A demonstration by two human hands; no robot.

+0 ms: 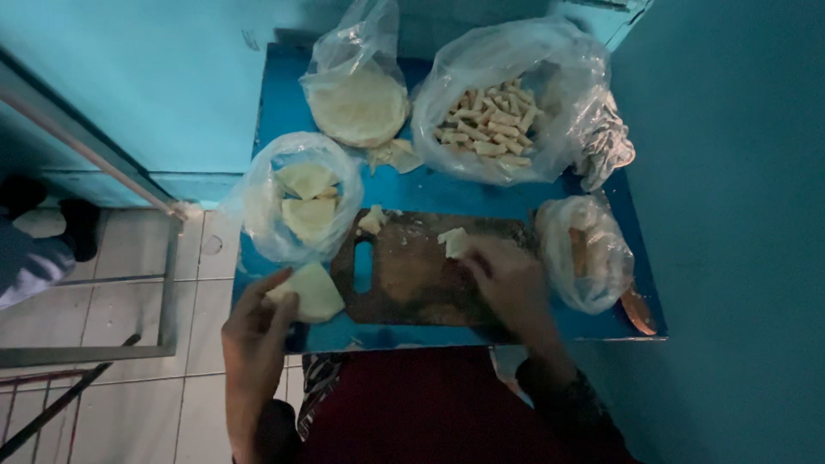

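My left hand [254, 331] grips a pale triangular dough sheet [314, 291] at the front left corner of a blue table [447, 193]. Over a dark wooden cutting board [421, 279], my right hand [507, 275] pinches a small pale lump of filling [453, 241]. Another small pale scrap [372, 220] lies at the board's far left corner. Just beyond my left hand, a clear plastic bag [296, 206] holds more triangular sheets.
At the back, a plastic bag of round flat sheets [357, 103] and a large bag of several rolled pastries [498, 120]. A smaller bag [584, 253] sits right of the board. Blue walls stand right and behind. A person's dark shoes [51, 215] rest on tiled floor at left.
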